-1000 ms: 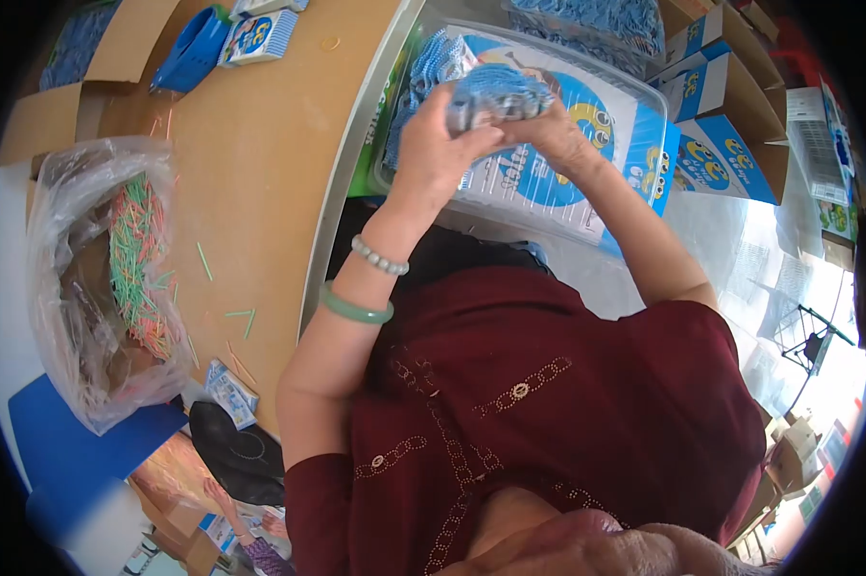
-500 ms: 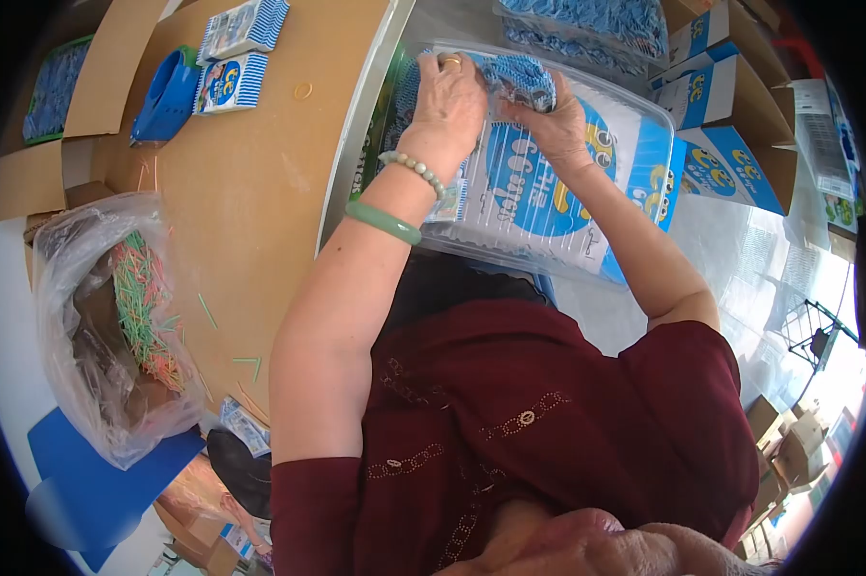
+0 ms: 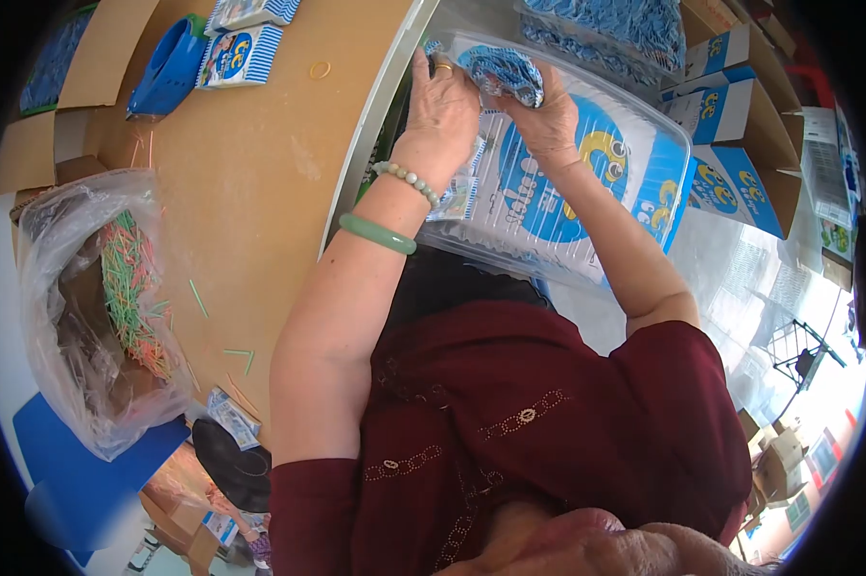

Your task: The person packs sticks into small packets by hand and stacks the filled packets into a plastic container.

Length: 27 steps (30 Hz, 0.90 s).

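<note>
My right hand (image 3: 546,120) is closed round a bundle of blue-and-white striped packets (image 3: 502,72), held above a clear plastic tub (image 3: 687,158). Beside it, my left hand (image 3: 442,108) has its fingers curled inward at the tub's far left side. A bit of blue-striped wrapping shows beyond those fingertips; what they grip is mostly hidden. Under the hands lies a printed blue, white and yellow sheet (image 3: 586,158). Small striped packets (image 3: 460,197) sit below my left wrist, inside the tub.
On the brown table (image 3: 250,192) are white-and-blue packets (image 3: 239,58), a blue tape dispenser (image 3: 169,69), a rubber band (image 3: 320,70) and a plastic bag (image 3: 97,317) of coloured sticks. Tubs of blue packets (image 3: 605,38) stand beyond; printed cartons (image 3: 740,187) are at right.
The bundle has tilted and shifted slightly left between my hands, showing more of its striped face. The whole view has shifted a little, and both hands stay at the tub.
</note>
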Tool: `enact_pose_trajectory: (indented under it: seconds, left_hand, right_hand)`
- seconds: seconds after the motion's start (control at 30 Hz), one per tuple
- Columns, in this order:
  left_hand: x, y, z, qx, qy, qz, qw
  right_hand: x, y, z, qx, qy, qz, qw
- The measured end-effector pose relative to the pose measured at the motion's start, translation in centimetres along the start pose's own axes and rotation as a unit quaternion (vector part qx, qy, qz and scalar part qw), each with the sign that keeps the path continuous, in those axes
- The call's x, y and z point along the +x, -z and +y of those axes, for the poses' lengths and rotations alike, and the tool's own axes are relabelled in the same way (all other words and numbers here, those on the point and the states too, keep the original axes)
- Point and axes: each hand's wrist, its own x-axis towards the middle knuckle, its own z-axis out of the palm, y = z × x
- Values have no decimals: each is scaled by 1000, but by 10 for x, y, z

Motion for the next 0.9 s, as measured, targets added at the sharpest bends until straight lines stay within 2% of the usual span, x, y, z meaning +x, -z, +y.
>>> enact_pose_trajectory:
  seconds: [0.07,0.13,0.17,0.2,0.27,0.3,0.4,0.47,0.57,0.6,0.67,0.7,0.77,0.8,0.83,0.9]
  left_hand:
    - [-4,-5,-2,-17,13,27,999]
    - [-9,-11,-3,-46,34,83,995]
    - [-10,-14,-4,-51,40,82,995]
    - [-10,-16,-5,-107,44,109,987]
    - [-10,-20,-9,-214,49,163,962]
    - [-12,-22,-10,-216,52,164,961]
    - [-14,-22,-13,-321,73,183,926]
    - [-16,-20,-14,-312,66,190,929]
    - [-25,-10,-17,-295,55,200,933]
    - [-26,-7,-17,-395,98,171,897]
    - [-28,1,-14,-577,175,107,790]
    - [-31,4,-10,-577,176,109,790]
    - [-38,6,1,-398,111,210,886]
    - [-41,5,4,-299,76,256,916]
    - [-40,2,4,-298,78,258,916]
    - [-34,-3,3,-257,91,194,942]
  right_hand:
    - [5,6,7,-7,3,-19,1000]
    - [15,23,12,6,11,-123,992]
    - [19,30,10,11,15,-175,984]
    - [22,34,6,7,16,-182,983]
    - [32,42,-5,-16,26,-285,958]
    - [33,42,-8,-25,30,-334,942]
    - [41,23,-13,-51,-10,-388,920]
    - [44,17,-19,-62,-27,-412,908]
    - [47,11,-30,16,-50,-404,913]
    - [46,8,-25,15,-48,-405,913]
    - [44,-1,-5,-16,-13,-364,931]
    - [44,-4,3,-32,3,-343,939]
    - [41,-4,1,-74,28,-329,941]
    - [39,-4,0,-117,53,-314,941]
    - [38,-4,-4,-159,79,-297,938]
    - [30,-4,-13,-189,106,-267,939]
